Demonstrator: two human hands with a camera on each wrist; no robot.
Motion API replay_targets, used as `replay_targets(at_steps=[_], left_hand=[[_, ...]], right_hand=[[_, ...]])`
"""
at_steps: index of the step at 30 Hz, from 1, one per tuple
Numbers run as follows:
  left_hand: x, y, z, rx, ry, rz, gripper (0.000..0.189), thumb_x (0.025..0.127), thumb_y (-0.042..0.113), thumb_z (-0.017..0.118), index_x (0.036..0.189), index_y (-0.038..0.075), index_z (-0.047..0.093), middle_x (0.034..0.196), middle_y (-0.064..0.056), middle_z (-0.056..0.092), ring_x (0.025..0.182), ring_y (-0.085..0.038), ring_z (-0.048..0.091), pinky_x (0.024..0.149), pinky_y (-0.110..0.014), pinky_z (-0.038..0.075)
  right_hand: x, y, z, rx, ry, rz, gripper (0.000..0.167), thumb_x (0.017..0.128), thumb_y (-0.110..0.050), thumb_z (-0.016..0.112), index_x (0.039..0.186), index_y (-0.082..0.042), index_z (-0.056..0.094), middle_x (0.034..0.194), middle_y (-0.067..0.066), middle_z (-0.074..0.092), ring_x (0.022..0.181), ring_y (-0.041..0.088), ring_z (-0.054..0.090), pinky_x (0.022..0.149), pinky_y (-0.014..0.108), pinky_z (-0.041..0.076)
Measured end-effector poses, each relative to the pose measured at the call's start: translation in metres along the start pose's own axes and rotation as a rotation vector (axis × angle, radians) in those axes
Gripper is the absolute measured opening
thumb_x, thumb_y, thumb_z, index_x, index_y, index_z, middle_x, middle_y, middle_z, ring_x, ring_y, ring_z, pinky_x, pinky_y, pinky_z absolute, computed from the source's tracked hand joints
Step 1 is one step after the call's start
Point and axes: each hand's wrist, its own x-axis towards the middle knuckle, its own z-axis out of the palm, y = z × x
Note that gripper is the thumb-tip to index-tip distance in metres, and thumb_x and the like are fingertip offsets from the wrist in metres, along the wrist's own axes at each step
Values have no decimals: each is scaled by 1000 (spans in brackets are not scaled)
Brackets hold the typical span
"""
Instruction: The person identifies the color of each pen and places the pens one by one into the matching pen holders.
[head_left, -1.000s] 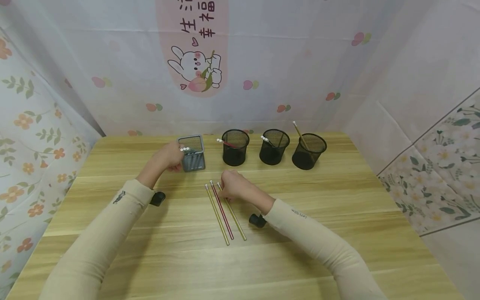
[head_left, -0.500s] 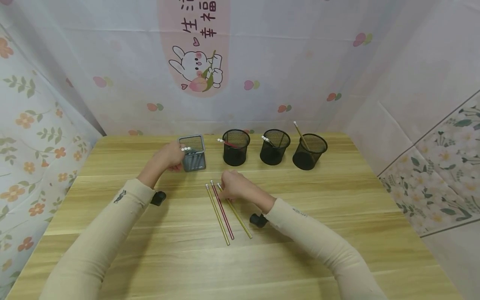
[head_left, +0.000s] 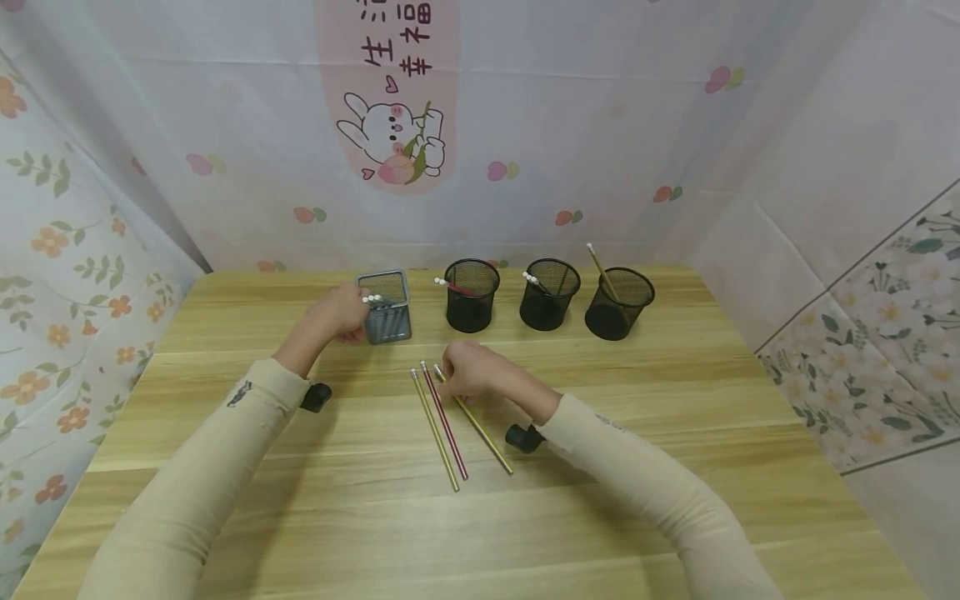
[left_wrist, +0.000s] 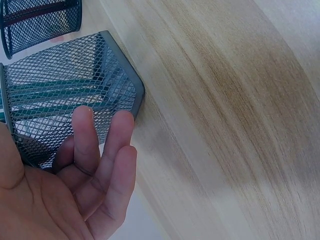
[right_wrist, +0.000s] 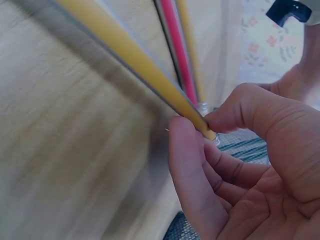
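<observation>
My right hand [head_left: 471, 368] pinches a yellow pencil [head_left: 486, 438] near its eraser end; in the right wrist view, thumb and forefinger close on this yellow pencil [right_wrist: 135, 60]. Beside it on the table lie a red pencil [head_left: 450, 432] and another yellow pencil [head_left: 437, 435], roughly parallel. At the back left, my left hand [head_left: 343, 312] holds the side of a grey square mesh pen holder [head_left: 388, 325], which has several dark green pencils inside. The left wrist view shows the curled forefinger against the mesh [left_wrist: 55, 110], the other fingers [left_wrist: 116, 172] bent loosely beside it.
Right of the grey holder stand three round black mesh holders: one with red pencils [head_left: 470, 312], one with dark pencils [head_left: 544, 310], and a tilted-looking one [head_left: 611, 317] with a yellow pencil. A patterned cloth [head_left: 570, 125] hangs behind the wooden table [head_left: 337, 517].
The pinched yellow pencil's lower end has swung to the right, away from the red pencil. My right wrist has shifted slightly right. The left hand and the holders have stayed put.
</observation>
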Motion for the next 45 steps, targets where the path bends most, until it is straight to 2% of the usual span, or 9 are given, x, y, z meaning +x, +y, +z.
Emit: replay_targets(at_steps=[9,13,17,21,24,27,33,39,45], left_hand=[[-1,0,1,8,-10,17,32,108,10,25,105,-6,53,72,-18,65,71,-36,70,64,-44,58],[0,-1,1,-3,-10,9,35,109,11,25,112,-8,54,72,-17,65,71,-35,70,64,-44,58],[1,-3,0,-14,-17,2,39,108,10,25,125,-11,53,73,-17,65,72,-36,70,65,-44,58],[2,-3,0,-14,-19,2,41,108,10,26,132,-12,50,73,-17,66,72,-35,70,64,-43,58],[2,-3,0,-10,-20,1,37,108,10,27,124,-10,53,72,-17,66,71,-34,69,63,-42,57],[3,-2,0,-11,-21,-3,30,107,8,27,112,-6,53,72,-16,65,70,-33,69,62,-41,57],[2,-3,0,-9,-17,-7,35,108,10,26,116,-9,55,73,-17,66,70,-33,69,61,-41,57],[2,-3,1,-23,-6,6,28,109,12,27,89,4,46,72,-17,65,69,-33,69,61,-41,57],[3,-2,2,-21,-11,5,29,109,12,26,89,5,45,73,-18,65,69,-33,69,60,-41,57]], right_hand=[[-10,-2,-9,6,12,-57,22,89,-3,69,72,-8,56,57,5,59,55,28,68,57,27,46],[-15,-4,-13,35,26,-86,18,87,0,67,76,-7,56,59,4,59,57,32,69,57,27,48],[-21,-6,-18,30,74,-130,17,86,1,66,76,-8,55,57,2,57,53,29,67,55,25,46],[-27,-8,-25,-4,165,-185,17,85,1,66,77,-10,56,62,-1,55,53,15,57,56,24,42],[-32,-9,-31,-24,230,-210,9,85,-2,66,81,-8,60,69,-3,58,60,10,50,60,24,41],[-37,-11,-38,10,262,-222,2,87,-3,64,87,-3,63,74,-1,61,63,11,52,61,24,43],[-49,-14,-53,73,307,-219,4,90,-2,64,93,-4,63,79,1,62,67,15,56,61,28,46],[-58,-13,-64,65,376,-260,4,93,-4,65,96,-5,63,82,0,64,72,15,60,66,31,50],[-66,-11,-76,75,433,-281,4,95,-4,64,98,-4,63,87,1,67,74,15,64,68,34,52]])
